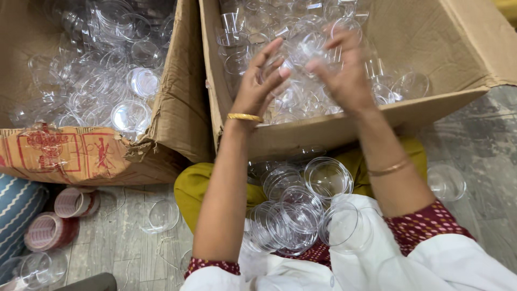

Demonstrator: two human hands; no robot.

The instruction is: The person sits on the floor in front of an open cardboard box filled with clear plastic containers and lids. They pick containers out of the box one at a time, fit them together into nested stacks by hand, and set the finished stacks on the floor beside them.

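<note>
- A clear plastic container (309, 48) sits pinched between both hands, raised above the right cardboard box (334, 129).
- The left hand (261, 81) grips its near-left side; the right hand (344, 70) closes over the right side, equally near.
- More clear lids (301, 210) are piled in the lap below.

Bright, even light, with motion blur at the hands.

Both hands, left (262, 75) and right (344, 67), smear above the right cardboard box (344, 129); clear cups (301, 215) below it glint, and shadows stay soft.
</note>
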